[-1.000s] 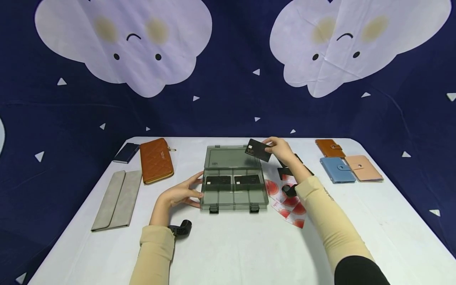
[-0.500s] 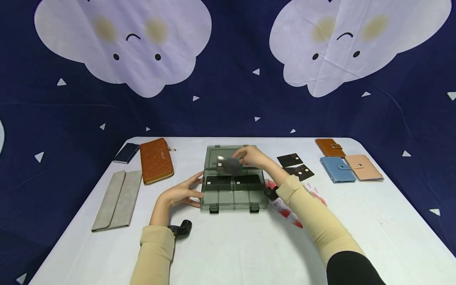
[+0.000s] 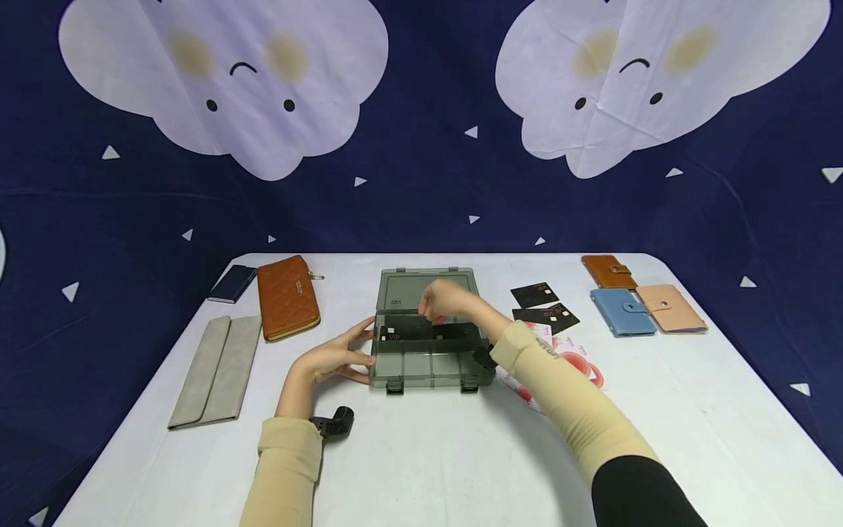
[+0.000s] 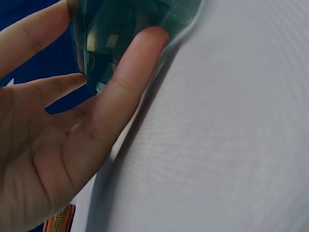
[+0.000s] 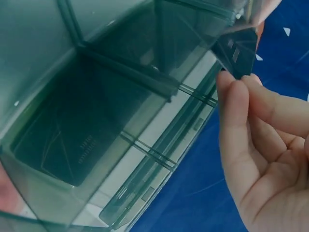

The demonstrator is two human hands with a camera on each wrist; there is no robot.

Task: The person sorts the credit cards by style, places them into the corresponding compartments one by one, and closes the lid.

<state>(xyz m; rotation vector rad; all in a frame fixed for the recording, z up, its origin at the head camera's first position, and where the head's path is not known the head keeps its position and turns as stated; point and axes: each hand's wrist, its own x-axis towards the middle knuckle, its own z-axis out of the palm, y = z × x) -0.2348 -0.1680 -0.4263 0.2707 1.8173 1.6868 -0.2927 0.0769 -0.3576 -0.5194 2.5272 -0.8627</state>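
My right hand (image 3: 448,301), nearly closed, pinches black card (image 3: 402,327) over far-left part of translucent box (image 3: 432,382), near middle of far edge of table (image 3: 421,461); my left hand (image 3: 336,356), fingers spread, touches box's left side. Card best lowered level, clear of divider (image 3: 432,364).

Cannot see the box (image 4: 120,24) beyond the left wrist view's top edge, nor all red-printed cards (image 3: 577,360) behind the right sleeve (image 3: 573,399).
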